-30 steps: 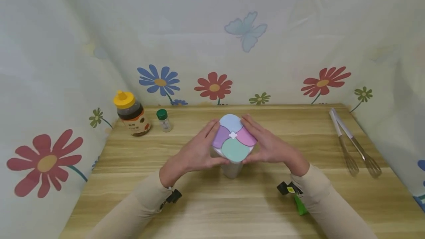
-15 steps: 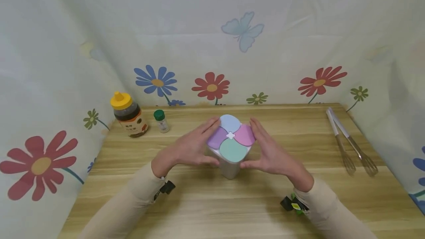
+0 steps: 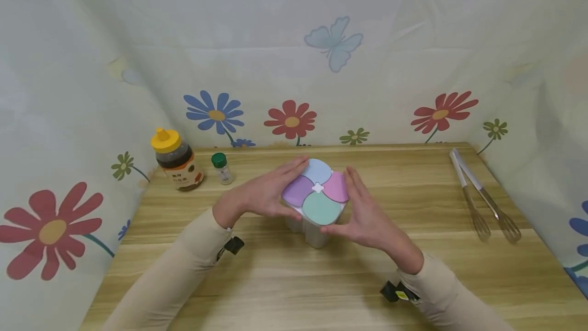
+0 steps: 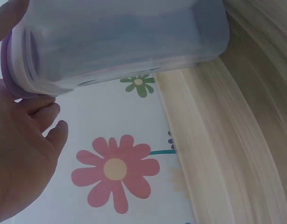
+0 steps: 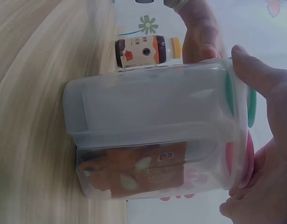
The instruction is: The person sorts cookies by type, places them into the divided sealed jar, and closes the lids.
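Note:
A translucent four-part container (image 3: 316,190) with blue, pink, teal and purple lids stands on the wooden table (image 3: 294,280). My left hand (image 3: 262,195) holds its left side, fingers along the far edge and thumb near the front. From the other side my right hand (image 3: 365,216) grips it, thumb at the teal lid. In the left wrist view the container (image 4: 120,37) fills the top, with the left hand (image 4: 22,154) at its purple rim. The right wrist view shows the right hand (image 5: 265,140) curled round the lid end of the container (image 5: 153,130); one compartment holds brownish contents.
A honey bottle (image 3: 176,160) with a yellow cap and a small green-capped jar (image 3: 222,167) stand at the back left. Two metal whisks (image 3: 482,198) lie at the right. Flower-printed cloth walls in the table on three sides.
The right hand has slid round toward the near side of the container and the left hand further round its far side. The container has stayed in nearly the same spot.

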Motion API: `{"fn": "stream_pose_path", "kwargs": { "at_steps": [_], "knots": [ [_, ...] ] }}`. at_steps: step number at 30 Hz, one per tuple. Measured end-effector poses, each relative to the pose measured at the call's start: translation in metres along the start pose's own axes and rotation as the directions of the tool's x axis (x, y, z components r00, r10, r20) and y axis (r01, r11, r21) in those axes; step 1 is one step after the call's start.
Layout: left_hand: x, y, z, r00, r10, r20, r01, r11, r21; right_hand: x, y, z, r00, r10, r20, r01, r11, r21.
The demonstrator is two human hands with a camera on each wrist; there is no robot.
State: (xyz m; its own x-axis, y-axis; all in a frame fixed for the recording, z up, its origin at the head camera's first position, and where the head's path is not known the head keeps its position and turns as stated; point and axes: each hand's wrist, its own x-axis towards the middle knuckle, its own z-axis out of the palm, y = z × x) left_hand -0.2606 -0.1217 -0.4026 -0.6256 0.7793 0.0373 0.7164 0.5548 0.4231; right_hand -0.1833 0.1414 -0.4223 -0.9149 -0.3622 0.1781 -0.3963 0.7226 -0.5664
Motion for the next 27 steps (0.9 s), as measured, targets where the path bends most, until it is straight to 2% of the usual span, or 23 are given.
{"fn": "stream_pose_path", "kwargs": {
  "at_steps": [4, 7, 17, 27],
  "knots": [
    [0.000, -0.001, 0.002, 1.000, -0.018, 0.025, 0.019, 1.000, -0.007, 0.000, 0.001, 0.003, 1.000, -0.010, -0.015, 0.010, 1.000, -0.030],
    [-0.002, -0.002, 0.004, 1.000, -0.023, 0.020, 0.023, 1.000, -0.002, 0.002, 0.002, 0.003, 0.999, -0.029, -0.012, 0.029, 0.999, -0.044],
    [-0.008, 0.000, 0.015, 0.997, 0.016, -0.072, -0.015, 1.000, 0.020, 0.008, 0.014, -0.002, 0.994, -0.099, 0.041, 0.101, 0.992, -0.071],
    [-0.013, 0.016, 0.022, 0.991, -0.073, -0.116, 0.076, 0.997, 0.021, 0.013, 0.024, -0.012, 0.979, -0.186, 0.084, 0.192, 0.979, -0.069]
  ]
}}
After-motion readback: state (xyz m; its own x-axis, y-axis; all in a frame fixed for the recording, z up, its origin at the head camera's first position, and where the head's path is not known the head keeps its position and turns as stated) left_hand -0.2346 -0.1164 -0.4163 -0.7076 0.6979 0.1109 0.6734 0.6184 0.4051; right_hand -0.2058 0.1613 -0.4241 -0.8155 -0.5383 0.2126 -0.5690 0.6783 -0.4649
